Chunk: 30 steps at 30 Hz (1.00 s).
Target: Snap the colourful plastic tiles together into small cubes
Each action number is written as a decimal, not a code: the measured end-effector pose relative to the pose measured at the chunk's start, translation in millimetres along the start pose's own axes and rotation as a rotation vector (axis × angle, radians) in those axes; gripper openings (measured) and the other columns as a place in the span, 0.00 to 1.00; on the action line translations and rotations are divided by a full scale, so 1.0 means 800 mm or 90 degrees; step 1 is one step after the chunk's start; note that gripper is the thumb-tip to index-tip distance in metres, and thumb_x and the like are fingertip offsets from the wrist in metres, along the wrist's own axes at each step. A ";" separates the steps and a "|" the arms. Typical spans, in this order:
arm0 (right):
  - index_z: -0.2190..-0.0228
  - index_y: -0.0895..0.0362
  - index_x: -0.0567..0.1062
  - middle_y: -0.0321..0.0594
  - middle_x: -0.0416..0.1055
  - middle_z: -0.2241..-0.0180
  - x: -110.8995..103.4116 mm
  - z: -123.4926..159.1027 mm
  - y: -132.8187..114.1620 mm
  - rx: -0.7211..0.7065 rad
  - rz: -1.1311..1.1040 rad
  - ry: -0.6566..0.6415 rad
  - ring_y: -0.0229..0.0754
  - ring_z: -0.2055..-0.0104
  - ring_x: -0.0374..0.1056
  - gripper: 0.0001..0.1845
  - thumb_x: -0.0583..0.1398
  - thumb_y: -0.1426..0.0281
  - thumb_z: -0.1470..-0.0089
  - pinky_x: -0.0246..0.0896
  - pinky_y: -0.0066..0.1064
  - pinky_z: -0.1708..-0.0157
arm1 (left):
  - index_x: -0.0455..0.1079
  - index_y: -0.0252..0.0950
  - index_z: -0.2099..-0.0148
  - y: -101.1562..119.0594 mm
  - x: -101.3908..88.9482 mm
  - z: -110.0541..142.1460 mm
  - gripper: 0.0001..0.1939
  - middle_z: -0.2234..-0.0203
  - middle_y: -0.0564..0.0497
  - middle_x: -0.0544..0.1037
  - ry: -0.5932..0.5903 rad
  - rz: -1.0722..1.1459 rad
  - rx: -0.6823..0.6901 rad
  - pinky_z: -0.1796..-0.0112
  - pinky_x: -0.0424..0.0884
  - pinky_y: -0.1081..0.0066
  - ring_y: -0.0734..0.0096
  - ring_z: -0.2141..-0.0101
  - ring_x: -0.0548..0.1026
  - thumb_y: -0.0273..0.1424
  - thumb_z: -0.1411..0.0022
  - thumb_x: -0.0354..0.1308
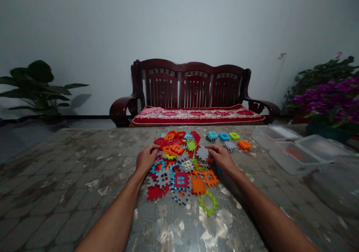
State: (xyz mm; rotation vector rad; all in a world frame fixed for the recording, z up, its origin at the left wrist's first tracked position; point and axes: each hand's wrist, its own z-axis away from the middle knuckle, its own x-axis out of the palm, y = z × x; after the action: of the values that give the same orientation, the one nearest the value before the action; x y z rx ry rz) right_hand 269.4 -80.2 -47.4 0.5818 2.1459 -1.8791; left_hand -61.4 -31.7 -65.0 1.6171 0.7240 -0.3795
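A pile of colourful interlocking plastic tiles (181,179) lies on the table in front of me, in red, orange, grey, blue and green, some with window shapes. At the pile's right side my right hand (223,158) pinches a grey tile (202,153) between thumb and fingers. My left hand (147,159) is at the pile's left edge, its fingers closed by the red tiles; what they grip, if anything, is hidden. Nearest to me lies a green ring-shaped tile (215,204). Beyond my right hand sit small stacks: teal (211,136), blue (224,136), green (234,135), grey (230,146) and orange (244,145).
Clear plastic boxes (293,160) stand on the table's right side, beside purple flowers (331,100) in a pot. Behind the patterned table (92,207) is a dark wooden bench (196,82) with a red floral cushion (232,119). A leafy plant (39,85) is at far left.
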 end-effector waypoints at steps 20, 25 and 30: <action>0.44 0.54 0.78 0.45 0.81 0.54 -0.011 0.024 -0.026 -0.102 0.498 -0.047 0.55 0.50 0.73 0.30 0.64 0.68 0.49 0.66 0.41 0.49 | 0.81 0.41 0.56 0.005 -0.004 0.001 0.14 0.57 0.50 0.86 -0.006 -0.011 -0.008 0.55 0.74 0.68 0.62 0.56 0.82 0.31 0.39 0.54; 0.43 0.52 0.77 0.43 0.81 0.55 -0.010 0.020 -0.017 -0.109 0.457 -0.011 0.53 0.51 0.74 0.31 0.65 0.67 0.50 0.67 0.40 0.50 | 0.81 0.42 0.58 0.001 -0.001 -0.001 0.14 0.59 0.51 0.87 0.004 -0.003 -0.004 0.55 0.74 0.69 0.62 0.58 0.83 0.31 0.40 0.54; 0.43 0.52 0.76 0.43 0.80 0.51 -0.042 -0.006 0.001 -0.060 0.376 0.146 0.50 0.50 0.75 0.29 0.65 0.61 0.46 0.68 0.40 0.49 | 0.81 0.44 0.58 -0.005 0.002 -0.003 0.14 0.60 0.52 0.87 0.009 0.010 -0.001 0.56 0.74 0.69 0.63 0.58 0.82 0.32 0.40 0.54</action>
State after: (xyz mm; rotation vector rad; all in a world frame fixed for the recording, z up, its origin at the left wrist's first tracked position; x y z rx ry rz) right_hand 299.9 -80.5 -33.0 1.2921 1.8788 -1.4348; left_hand -63.2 -29.0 -68.7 1.6246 0.7209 -0.3562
